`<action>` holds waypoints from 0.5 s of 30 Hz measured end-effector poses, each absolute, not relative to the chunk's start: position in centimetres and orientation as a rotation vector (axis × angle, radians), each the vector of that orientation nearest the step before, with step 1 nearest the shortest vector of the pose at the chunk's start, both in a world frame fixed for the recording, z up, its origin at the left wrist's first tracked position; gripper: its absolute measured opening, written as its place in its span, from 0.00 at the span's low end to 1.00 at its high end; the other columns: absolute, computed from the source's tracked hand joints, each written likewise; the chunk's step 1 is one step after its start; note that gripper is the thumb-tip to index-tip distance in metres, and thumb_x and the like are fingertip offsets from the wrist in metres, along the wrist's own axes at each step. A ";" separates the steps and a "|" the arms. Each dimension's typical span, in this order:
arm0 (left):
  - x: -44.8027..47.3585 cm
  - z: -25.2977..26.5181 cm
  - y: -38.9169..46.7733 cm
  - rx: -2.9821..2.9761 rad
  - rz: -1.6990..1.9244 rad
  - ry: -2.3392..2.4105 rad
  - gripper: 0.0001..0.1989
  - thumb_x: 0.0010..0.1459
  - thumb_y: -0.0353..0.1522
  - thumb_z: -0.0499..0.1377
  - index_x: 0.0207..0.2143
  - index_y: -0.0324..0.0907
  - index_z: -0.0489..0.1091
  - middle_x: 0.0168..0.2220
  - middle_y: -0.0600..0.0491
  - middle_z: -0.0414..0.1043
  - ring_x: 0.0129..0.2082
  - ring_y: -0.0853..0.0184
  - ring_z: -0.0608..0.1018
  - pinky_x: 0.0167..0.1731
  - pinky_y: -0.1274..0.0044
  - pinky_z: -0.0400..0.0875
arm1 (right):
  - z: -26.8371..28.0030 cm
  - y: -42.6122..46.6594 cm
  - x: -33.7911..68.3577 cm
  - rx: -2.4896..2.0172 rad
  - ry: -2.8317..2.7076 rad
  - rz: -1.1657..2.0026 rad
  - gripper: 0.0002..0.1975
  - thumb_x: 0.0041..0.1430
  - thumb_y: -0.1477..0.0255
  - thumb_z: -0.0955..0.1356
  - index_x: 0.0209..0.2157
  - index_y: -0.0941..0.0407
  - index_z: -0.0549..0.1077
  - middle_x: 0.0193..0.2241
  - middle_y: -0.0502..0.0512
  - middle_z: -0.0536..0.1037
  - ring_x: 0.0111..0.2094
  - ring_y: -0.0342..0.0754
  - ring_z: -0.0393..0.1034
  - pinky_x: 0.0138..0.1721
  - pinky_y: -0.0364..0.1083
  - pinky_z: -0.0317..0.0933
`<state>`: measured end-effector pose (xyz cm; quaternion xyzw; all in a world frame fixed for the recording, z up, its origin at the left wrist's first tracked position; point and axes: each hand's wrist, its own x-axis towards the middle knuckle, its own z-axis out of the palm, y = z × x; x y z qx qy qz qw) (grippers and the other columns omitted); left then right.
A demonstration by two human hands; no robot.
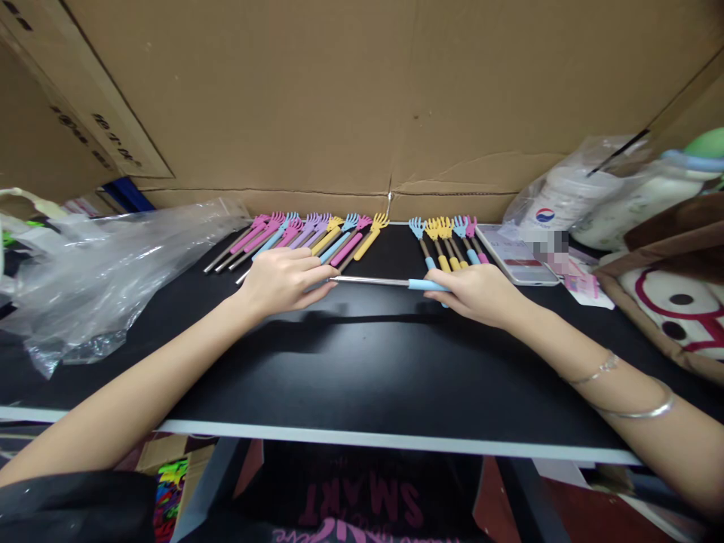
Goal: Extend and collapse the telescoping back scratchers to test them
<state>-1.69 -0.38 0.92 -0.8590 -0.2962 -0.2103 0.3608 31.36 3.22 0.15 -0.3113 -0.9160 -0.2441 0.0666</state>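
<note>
A back scratcher with a thin metal rod (373, 281) and a light blue grip (419, 285) is stretched level between my hands, just above the black table. My left hand (286, 277) is closed on the rod's left end, hiding whatever is there. The fingers of my right hand (478, 290) are wrapped round the blue grip. Behind my left hand lies a row of back scratchers (305, 230) with pink, purple, yellow and blue claw heads, some with bare metal rods. A smaller group of back scratchers (446, 241), blue, yellow and pink, lies behind my right hand.
A clear plastic bag (124, 271) covers the table's left side. At the right are a phone (517, 256), a bagged white cup (571, 200), a bottle (667, 181) and a brown bag (673, 294). Cardboard (339, 98) walls the back. Below stands a box of colourful pieces (170, 483).
</note>
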 end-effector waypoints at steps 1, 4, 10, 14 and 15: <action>-1.6 0.9 -0.4 -2.224 -0.544 -0.775 0.11 0.62 0.36 0.54 0.32 0.44 0.75 0.21 0.57 0.71 0.24 0.71 0.72 0.22 0.77 0.57 | 0.2 3.2 31.4 -0.938 -2.757 -0.741 0.24 0.68 0.58 0.52 0.37 0.56 0.72 0.17 0.53 0.73 0.19 0.44 0.65 0.23 0.43 0.43; -1.5 0.7 -0.5 -2.278 -0.561 -0.828 0.12 0.62 0.36 0.53 0.33 0.45 0.75 0.22 0.57 0.74 0.25 0.71 0.74 0.22 0.77 0.59 | 0.2 3.3 31.5 -0.933 -2.731 -0.740 0.23 0.68 0.59 0.53 0.37 0.56 0.73 0.19 0.53 0.74 0.19 0.44 0.66 0.23 0.42 0.43; -1.3 -0.1 -0.3 -2.409 -0.595 -0.938 0.15 0.65 0.37 0.50 0.35 0.44 0.76 0.25 0.56 0.76 0.26 0.71 0.76 0.22 0.78 0.57 | 0.4 3.3 31.4 -0.906 -2.695 -0.738 0.22 0.68 0.59 0.54 0.33 0.56 0.72 0.20 0.52 0.75 0.20 0.43 0.66 0.22 0.42 0.42; -1.2 -0.4 -0.1 -2.479 -0.620 -1.027 0.16 0.65 0.40 0.50 0.37 0.45 0.77 0.27 0.55 0.78 0.28 0.70 0.78 0.22 0.79 0.58 | 0.4 3.2 31.4 -0.896 -2.675 -0.762 0.21 0.68 0.60 0.55 0.34 0.55 0.73 0.21 0.51 0.76 0.21 0.43 0.68 0.23 0.43 0.43; -1.3 -0.4 -0.1 -2.506 -0.622 -1.049 0.17 0.65 0.40 0.50 0.37 0.45 0.77 0.28 0.55 0.78 0.28 0.70 0.78 0.23 0.79 0.58 | 0.4 3.3 31.4 -0.892 -2.674 -0.755 0.20 0.68 0.60 0.55 0.35 0.55 0.73 0.22 0.51 0.77 0.22 0.43 0.68 0.23 0.43 0.44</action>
